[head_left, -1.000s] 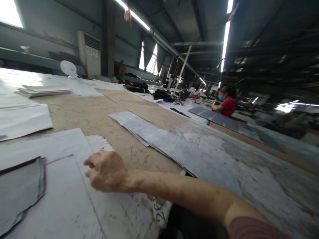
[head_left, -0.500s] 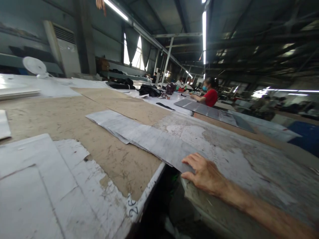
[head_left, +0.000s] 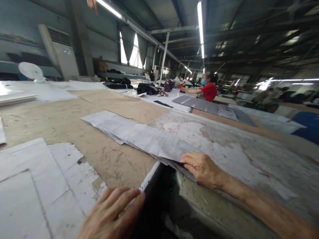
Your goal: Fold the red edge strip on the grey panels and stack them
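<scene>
A long stack of thin grey sheets (head_left: 139,134) lies slantwise across the tables and bridges the dark gap between them. My right hand (head_left: 203,167) is closed on its near end, fingers and thumb pinching the edge, where several layers fan apart. I cannot tell whether the sheets are paper or fabric. At the bottom of the view, my left hand (head_left: 113,212) is over the corner of the left table, apart from the stack. Its fingers are stretched out, slightly bent, and hold nothing; its thumb is hidden.
Brown board (head_left: 119,162) and torn white paper (head_left: 62,186) cover the left table. A worn, stained tabletop (head_left: 244,162) extends right. Farther back are a white fan (head_left: 31,71), dark cloth (head_left: 147,89), a grey panel (head_left: 204,108) and a person in red (head_left: 209,91).
My left hand has come into view at the bottom. My right hand has closed on the near end of the grey stack, and its layers have spread apart there.
</scene>
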Tool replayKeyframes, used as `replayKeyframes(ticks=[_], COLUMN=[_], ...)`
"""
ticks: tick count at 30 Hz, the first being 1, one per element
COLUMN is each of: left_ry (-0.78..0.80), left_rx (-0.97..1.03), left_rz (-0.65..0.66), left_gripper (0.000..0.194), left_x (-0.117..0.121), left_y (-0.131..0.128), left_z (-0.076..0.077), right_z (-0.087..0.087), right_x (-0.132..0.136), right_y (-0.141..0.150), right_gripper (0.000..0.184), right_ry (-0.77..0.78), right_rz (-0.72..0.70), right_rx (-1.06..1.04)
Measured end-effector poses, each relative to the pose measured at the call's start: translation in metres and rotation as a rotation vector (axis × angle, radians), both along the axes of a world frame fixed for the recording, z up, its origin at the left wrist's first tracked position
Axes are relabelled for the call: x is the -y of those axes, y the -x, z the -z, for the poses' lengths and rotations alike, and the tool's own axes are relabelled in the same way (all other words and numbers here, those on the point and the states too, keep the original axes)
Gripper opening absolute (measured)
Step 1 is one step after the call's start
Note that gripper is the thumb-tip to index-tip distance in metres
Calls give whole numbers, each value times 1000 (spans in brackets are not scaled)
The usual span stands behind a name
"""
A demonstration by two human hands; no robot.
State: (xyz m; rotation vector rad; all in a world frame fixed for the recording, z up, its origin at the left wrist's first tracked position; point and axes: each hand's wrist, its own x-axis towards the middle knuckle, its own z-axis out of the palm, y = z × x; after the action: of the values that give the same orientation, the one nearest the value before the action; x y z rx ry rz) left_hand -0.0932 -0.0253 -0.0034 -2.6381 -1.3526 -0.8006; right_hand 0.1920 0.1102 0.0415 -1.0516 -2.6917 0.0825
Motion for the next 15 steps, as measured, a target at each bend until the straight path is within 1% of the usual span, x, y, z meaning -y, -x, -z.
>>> replayKeyframes(ticks=[2,4,6,9,12,15], left_ry=[79,121,137,114,82,86], left_rx=[-64,-92,-111,-161,-199,-202], left_rz=[126,163,153,123,35,-37], left_gripper=[56,51,50,47,43,43], left_x=[-13,-26,-40,-59,-70,-73], left_y=[-36,-65,-85,-101,-106,-105], left_z=[-10,-14,-14,-12,-10,-10], right_z=[1,3,5,5,1,-10], right_x=[0,1,3,4,-2,-16], right_y=[0,1,4,7,7,-3], right_gripper=[25,23,21,17,13,17], right_ry=[-1,-7,-8,18,80,143], right_rz=[12,48,96,149,195,331], right_rx=[-12,-29,-51,-78,-103,-155])
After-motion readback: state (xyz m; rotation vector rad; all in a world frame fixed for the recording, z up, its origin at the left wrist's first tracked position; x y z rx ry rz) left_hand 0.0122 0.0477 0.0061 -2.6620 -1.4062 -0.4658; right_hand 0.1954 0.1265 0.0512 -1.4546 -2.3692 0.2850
